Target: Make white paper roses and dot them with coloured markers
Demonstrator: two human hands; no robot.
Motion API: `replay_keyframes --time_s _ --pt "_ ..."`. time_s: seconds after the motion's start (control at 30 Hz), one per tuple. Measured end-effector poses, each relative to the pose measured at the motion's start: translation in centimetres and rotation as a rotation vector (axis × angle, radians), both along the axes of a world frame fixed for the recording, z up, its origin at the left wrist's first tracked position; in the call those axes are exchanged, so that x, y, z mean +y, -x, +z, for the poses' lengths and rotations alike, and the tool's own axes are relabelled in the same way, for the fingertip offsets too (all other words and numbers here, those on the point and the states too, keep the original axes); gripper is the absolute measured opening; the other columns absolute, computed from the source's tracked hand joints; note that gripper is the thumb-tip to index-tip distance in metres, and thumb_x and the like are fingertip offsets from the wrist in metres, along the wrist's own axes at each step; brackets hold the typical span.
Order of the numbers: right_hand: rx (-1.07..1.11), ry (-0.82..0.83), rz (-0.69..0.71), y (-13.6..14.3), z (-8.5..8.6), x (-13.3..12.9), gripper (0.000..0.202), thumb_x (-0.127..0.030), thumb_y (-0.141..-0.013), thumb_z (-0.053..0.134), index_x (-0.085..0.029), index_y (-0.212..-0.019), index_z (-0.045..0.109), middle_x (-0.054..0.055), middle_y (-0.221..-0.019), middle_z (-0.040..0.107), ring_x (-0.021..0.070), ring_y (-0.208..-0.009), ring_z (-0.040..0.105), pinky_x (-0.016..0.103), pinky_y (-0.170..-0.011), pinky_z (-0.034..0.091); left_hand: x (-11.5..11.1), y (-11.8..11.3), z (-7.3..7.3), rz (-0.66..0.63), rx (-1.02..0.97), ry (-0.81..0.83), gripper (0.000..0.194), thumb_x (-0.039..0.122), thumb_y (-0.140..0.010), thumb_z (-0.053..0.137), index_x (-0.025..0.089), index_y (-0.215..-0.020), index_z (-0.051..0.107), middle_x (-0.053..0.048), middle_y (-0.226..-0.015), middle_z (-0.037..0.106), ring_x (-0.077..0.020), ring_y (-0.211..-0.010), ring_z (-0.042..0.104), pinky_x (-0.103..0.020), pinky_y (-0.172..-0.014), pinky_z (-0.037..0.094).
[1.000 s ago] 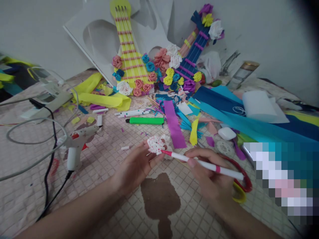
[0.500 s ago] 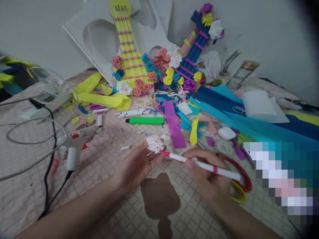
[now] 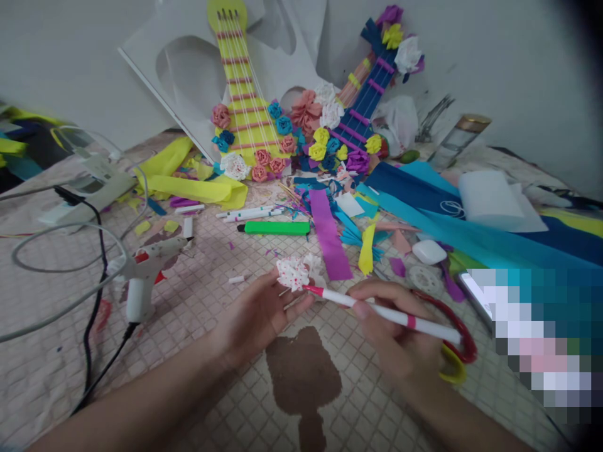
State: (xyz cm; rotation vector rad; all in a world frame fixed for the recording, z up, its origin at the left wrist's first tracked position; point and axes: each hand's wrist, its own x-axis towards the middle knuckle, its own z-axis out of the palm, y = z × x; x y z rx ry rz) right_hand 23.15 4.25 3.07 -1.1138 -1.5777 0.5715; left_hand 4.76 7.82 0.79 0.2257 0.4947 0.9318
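A white paper flower (image 3: 292,274) dotted with red spots is held in the fingers of my left hand (image 3: 257,317), palm turned up. My right hand (image 3: 393,323) grips a white felt-tip pen (image 3: 389,314) with a pink-red tip. That tip points at the flower's lower right edge; whether it touches I cannot tell. Just beyond the flower lie a green highlighter (image 3: 277,228) and a purple paper strip (image 3: 328,235). Red-handled scissors (image 3: 466,342) lie partly hidden behind my right hand, near a yellow ring (image 3: 453,364).
A glue gun (image 3: 146,270) with cables lies at the left by a power strip (image 3: 89,194). Yellow (image 3: 249,113) and blue (image 3: 362,113) paper guitars with flowers lean at the back. Blue crepe paper (image 3: 424,201), a white roll (image 3: 492,201) and scraps cover the right.
The pen tip has shifted slightly right, away from the middle of the flower, and my right hand has moved a little with it. The flower is turned slightly in my left hand.
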Motion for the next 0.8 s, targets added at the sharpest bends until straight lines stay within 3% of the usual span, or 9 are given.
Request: replay_keyframes --time_s 0.2,0.37,0.67,0.8 --pt "0.019 -0.011 -0.033 -0.12 -0.24 -0.02 0.012 -0.013 -0.079 0.056 -0.024 -0.083 0.059 -0.001 -0.076 0.062 0.0129 -0.068 0.058 0.025 -0.059 0.048 -0.02 0.06 0.06 0.019 0.009 0.024 0.017 0.019 -0.087 0.05 0.012 -0.087 0.066 -0.006 -0.09 0.07 -0.0161 -0.082 0.065 -0.029 -0.075 0.054" --pt "0.023 0.025 -0.054 -0.25 -0.46 0.06 0.009 -0.016 -0.079 0.058 -0.024 -0.083 0.061 -0.002 -0.076 0.063 0.0113 -0.062 0.056 0.023 -0.052 0.044 0.03 0.0 0.08 0.016 -0.008 0.026 0.015 0.018 -0.084 0.052 0.012 -0.089 0.065 -0.006 -0.09 0.07 -0.0151 -0.078 0.065 -0.028 -0.075 0.053" --pt "0.052 0.01 -0.051 -0.08 -0.32 -0.09 0.009 -0.015 -0.079 0.057 -0.024 -0.082 0.06 -0.001 -0.074 0.063 0.0125 -0.066 0.057 0.024 -0.057 0.047 -0.02 0.13 0.16 -0.013 -0.073 0.05 0.013 0.017 -0.082 0.053 0.01 -0.082 0.064 -0.006 -0.085 0.07 -0.0151 -0.076 0.066 -0.027 -0.075 0.053" --pt "0.061 -0.003 -0.038 -0.1 -0.39 -0.11 0.011 -0.015 -0.079 0.057 -0.025 -0.083 0.06 -0.001 -0.076 0.063 0.0132 -0.067 0.059 0.025 -0.058 0.049 0.01 0.28 0.16 -0.039 -0.107 0.061 0.014 0.016 -0.081 0.053 0.01 -0.088 0.064 -0.007 -0.089 0.069 -0.0147 -0.076 0.065 -0.026 -0.076 0.051"
